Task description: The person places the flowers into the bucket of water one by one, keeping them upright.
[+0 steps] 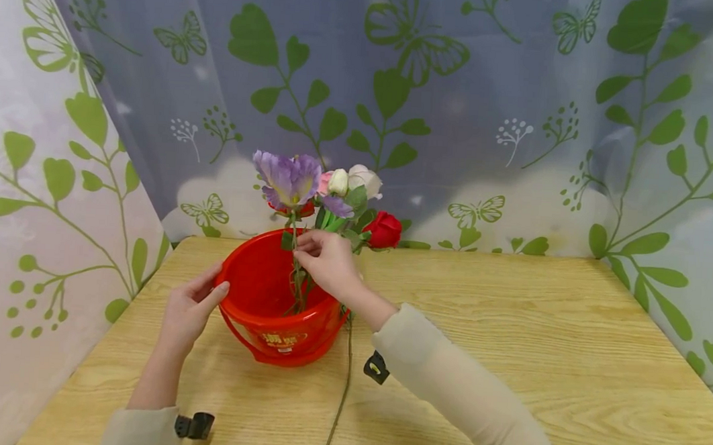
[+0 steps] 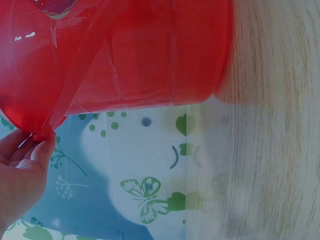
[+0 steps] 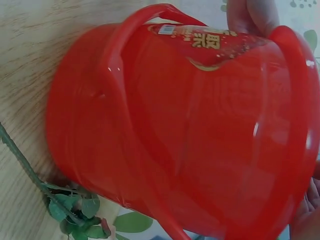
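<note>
A red plastic bucket [image 1: 310, 348] with gold lettering stands on the table, its handle hanging down at the front. My left hand [image 1: 185, 311] grips its left rim, thumb on the near side; the left wrist view shows the fingers [image 2: 44, 147] pinching the rim by the handle joint. Over the bucket's right side, my right hand [image 1: 330, 265] pinches the green stem [image 1: 295, 243] of a purple flower [image 1: 289, 180]. That stem reaches down inside the bucket. Behind the hand are a red rose [image 1: 383, 229], a white flower [image 1: 365, 180] and other blooms, their stems partly hidden.
Along the bucket's right side a long stem [image 1: 345, 383] lies on the wooden table [image 1: 508, 338], running toward the near edge. Green leaves [image 3: 75, 207] on it show beside the bucket in the right wrist view. A patterned curtain [image 1: 471, 121] hangs behind the table.
</note>
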`<action>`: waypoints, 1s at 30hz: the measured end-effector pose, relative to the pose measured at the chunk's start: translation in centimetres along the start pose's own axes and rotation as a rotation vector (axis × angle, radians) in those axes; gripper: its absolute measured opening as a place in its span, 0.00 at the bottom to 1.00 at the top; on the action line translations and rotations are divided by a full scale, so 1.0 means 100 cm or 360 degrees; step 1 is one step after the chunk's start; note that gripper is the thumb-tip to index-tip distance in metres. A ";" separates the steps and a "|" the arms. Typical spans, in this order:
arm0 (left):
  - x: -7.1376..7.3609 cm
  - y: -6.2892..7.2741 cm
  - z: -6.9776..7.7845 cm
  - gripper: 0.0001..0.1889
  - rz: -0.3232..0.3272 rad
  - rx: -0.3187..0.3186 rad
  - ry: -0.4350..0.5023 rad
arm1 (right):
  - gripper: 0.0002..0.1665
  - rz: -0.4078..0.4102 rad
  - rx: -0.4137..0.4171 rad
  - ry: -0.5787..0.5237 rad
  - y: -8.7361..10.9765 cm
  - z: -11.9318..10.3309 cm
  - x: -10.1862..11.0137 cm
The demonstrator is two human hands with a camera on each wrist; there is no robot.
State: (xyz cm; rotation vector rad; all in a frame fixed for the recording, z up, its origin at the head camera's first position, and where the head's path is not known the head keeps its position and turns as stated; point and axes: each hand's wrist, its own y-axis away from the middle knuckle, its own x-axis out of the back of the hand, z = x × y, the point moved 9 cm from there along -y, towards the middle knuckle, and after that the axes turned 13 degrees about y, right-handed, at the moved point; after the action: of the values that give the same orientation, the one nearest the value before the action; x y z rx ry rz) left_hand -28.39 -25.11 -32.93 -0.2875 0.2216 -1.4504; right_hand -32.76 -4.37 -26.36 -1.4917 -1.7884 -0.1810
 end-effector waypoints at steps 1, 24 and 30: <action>0.000 0.000 0.000 0.24 0.0002 0.0000 0.0002 | 0.08 -0.0010 -0.0003 0.0011 0.000 0.000 -0.002; 0.000 0.000 -0.001 0.25 -0.0007 -0.0007 0.0058 | 0.09 -0.0017 0.0043 -0.0040 0.009 0.003 -0.007; 0.001 -0.001 -0.004 0.26 0.0006 0.0013 0.0066 | 0.09 -0.0014 0.0075 -0.0099 0.020 0.007 0.000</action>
State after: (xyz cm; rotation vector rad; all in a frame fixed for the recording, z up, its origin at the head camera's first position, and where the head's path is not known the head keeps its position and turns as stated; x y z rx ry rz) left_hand -28.62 -25.28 -33.26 -0.2506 0.2498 -1.4541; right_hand -31.38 -3.36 -27.57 -1.4706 -1.8359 -0.0970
